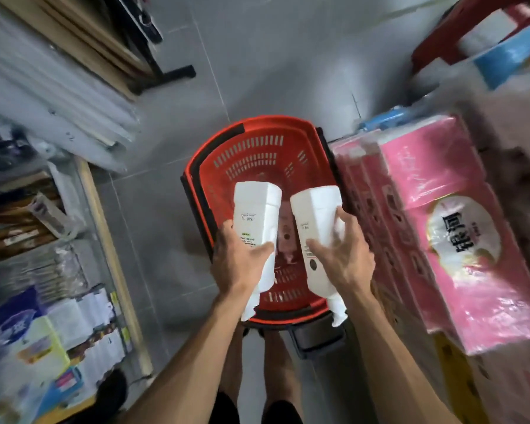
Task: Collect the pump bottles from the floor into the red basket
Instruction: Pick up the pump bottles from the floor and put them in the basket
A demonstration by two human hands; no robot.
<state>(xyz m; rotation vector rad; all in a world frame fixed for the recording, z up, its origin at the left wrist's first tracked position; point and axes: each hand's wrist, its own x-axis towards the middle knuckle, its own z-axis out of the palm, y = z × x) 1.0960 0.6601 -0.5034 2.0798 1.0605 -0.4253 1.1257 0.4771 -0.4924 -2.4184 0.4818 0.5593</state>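
Bottles [255, 209] in left grip [240, 264], right grip [343, 258]

Left grip [239, 264] round left bottle [257, 206], right grip [343, 258] round right bottle [317, 209], arms outstretched.

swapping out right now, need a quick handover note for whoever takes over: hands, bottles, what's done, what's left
Left hand: grips the left bottle, a white pump bottle, over the red basket.
Right hand: grips the right bottle, also white, beside the first and over the basket.
The basket stands on the floor at the person's feet, next to the pink packs.
Done: both bottles are up off the floor, neither released.
Something pale shows in the basket between them; too hidden to name.
Left: lower both in and let go. No other bottle shows on the floor in this view.
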